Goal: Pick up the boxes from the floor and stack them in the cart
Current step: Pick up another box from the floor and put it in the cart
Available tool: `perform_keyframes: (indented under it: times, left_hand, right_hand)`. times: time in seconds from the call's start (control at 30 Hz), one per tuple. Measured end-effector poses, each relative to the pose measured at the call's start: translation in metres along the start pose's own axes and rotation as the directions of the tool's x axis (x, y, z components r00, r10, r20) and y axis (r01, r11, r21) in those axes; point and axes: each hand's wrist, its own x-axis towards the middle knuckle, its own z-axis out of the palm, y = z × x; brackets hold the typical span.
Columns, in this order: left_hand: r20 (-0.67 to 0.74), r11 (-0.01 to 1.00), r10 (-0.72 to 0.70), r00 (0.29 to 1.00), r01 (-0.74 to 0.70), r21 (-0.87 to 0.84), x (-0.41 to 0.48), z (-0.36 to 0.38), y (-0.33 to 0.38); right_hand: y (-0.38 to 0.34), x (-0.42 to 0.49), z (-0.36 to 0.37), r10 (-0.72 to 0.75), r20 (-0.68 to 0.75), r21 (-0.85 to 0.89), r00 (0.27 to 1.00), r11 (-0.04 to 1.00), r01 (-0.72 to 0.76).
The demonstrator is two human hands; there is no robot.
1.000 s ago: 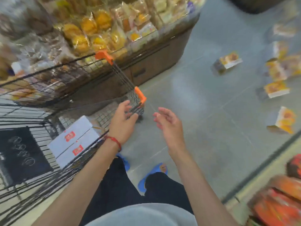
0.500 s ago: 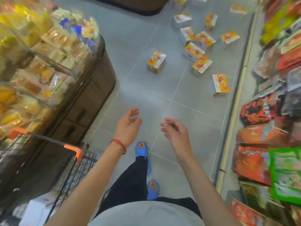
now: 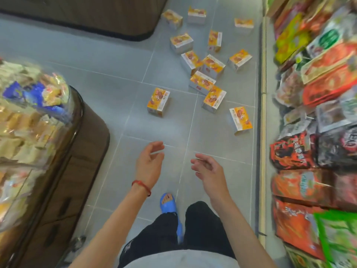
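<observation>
- The boxes [image 3: 158,102] on the floor had orange-yellow printed faces and pale grey sides.
- The floor [image 3: 108,74] was grey tile with lighter grout lines.
- A red cord [image 3: 142,185] circled the left wrist.
- The sandal [image 3: 167,203] was bright blue, the trousers [image 3: 201,229] black.
- The display stand [image 3: 81,157] was dark brown.
- Shelf packets [image 3: 301,188] were mostly orange-red, one green [image 3: 340,235].

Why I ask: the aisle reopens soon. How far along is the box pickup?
Done: nothing to show here; the cart is out of view. In hand: nothing; the left hand and right hand are both empty and open above the tile floor. Left: about a dozen orange snack boxes lie scattered ahead, with a lone box left of the cluster.
</observation>
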Motion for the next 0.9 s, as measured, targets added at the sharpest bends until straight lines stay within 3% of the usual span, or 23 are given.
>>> perform_keyframes:
  times: [0.33, 0.53, 0.9]
  left_hand:
    - [-0.006, 0.993, -0.113, 0.994, 0.113, -0.032, 0.173, 0.028, 0.068]
    - [-0.064, 0.98, -0.196, 0.978, 0.193, -0.052, 0.267, 0.036, 0.108]
    - [-0.204, 0.909, -0.375, 0.904, 0.316, -0.272, 0.439, 0.025, 0.134]
  right_hand:
    - [-0.099, 0.162, 0.025, 0.062, 0.029, -0.035, 0.998, 0.998, -0.061]
    - [-0.178, 0.267, 0.035, 0.086, 0.135, -0.156, 0.987, 0.986, -0.065]
    - [-0.28, 0.456, 0.118, 0.124, 0.271, -0.383, 0.955, 0.924, -0.011]
